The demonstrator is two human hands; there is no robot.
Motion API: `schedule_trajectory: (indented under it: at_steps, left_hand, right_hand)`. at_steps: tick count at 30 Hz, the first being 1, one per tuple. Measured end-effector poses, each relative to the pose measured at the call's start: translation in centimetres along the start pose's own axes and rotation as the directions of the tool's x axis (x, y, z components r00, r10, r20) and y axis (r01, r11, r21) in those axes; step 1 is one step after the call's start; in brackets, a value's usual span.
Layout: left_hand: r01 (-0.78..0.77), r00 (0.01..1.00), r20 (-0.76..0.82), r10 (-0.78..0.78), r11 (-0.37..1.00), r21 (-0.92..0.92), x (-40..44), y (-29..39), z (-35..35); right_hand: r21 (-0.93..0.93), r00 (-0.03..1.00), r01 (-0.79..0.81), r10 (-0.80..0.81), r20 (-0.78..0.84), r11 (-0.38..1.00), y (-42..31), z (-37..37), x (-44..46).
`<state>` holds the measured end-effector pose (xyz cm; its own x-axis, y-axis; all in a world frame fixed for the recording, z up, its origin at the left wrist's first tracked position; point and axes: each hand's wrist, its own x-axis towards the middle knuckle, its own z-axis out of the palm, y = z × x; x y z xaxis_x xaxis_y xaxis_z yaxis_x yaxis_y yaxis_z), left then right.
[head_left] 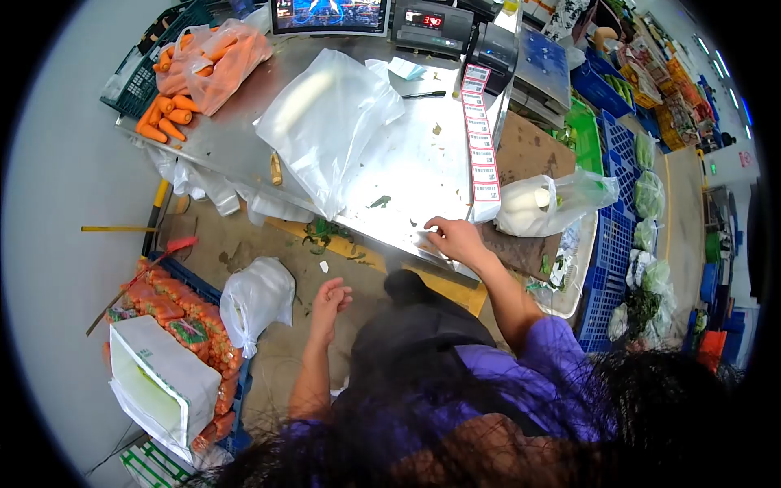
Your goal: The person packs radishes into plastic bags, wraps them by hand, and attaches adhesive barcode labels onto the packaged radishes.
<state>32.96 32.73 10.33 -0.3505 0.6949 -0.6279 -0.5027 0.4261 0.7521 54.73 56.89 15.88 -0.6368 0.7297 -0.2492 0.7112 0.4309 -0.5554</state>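
Note:
My right hand is over the front edge of the metal table, fingers loosely bent and apart, with nothing visible in it. My left hand hangs in front of the table, above the floor, its fingers half curled and empty. Nearest to the right hand are a long strip of printed labels and a clear bag holding white radishes. On the table lies another clear plastic bag with a long white vegetable inside, probably a radish. A black pen rests beyond it.
Bagged carrots and loose carrots occupy the table's far left. A screen and a scale with red digits stand at the back. A white knotted bag and a white foam box are at left. Blue crates line the right.

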Motion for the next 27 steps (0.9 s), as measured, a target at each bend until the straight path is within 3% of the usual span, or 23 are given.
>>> schedule_trajectory:
  at_steps: [2,6,8,11,14,18,23,27]
  left_hand:
    - [-0.033,0.999,0.016,0.032,0.999,0.030,3.1,2.0,0.2]
    - [-0.099,0.983,-0.146,0.114,0.990,0.104,8.9,8.8,3.5]
    - [-0.090,0.962,-0.232,0.141,0.972,0.217,12.0,12.1,5.7]
    - [-0.103,0.886,-0.409,0.219,0.953,0.286,18.7,13.0,7.4]
    - [-0.266,0.929,-0.248,0.274,0.962,0.067,23.0,14.0,7.1]
    - [-0.364,0.902,-0.288,0.322,0.925,-0.105,25.3,16.8,6.5]
    - [-0.453,0.873,-0.314,0.373,0.858,-0.240,24.8,25.8,6.9]
    - [-0.449,0.891,-0.276,0.361,0.797,-0.404,25.7,30.8,6.3]
  right_hand:
    - [-0.014,0.998,0.026,-0.025,0.052,1.000,-0.5,0.7,2.6]
    - [0.080,0.991,-0.001,-0.010,0.134,0.997,-0.3,3.0,8.3]
    - [0.060,0.990,0.090,-0.096,0.107,0.994,-0.1,3.7,10.5]
    - [0.098,0.973,0.076,-0.096,0.210,0.992,-0.8,2.4,12.4]
    - [0.087,0.946,-0.004,-0.024,0.323,0.996,0.0,1.3,13.7]
    - [0.071,0.992,0.111,-0.114,0.049,0.991,3.5,2.9,14.3]
    - [0.071,0.962,0.118,-0.096,-0.255,0.991,5.9,2.3,13.3]
    - [0.049,0.960,0.022,-0.008,-0.280,0.999,6.2,2.3,12.3]
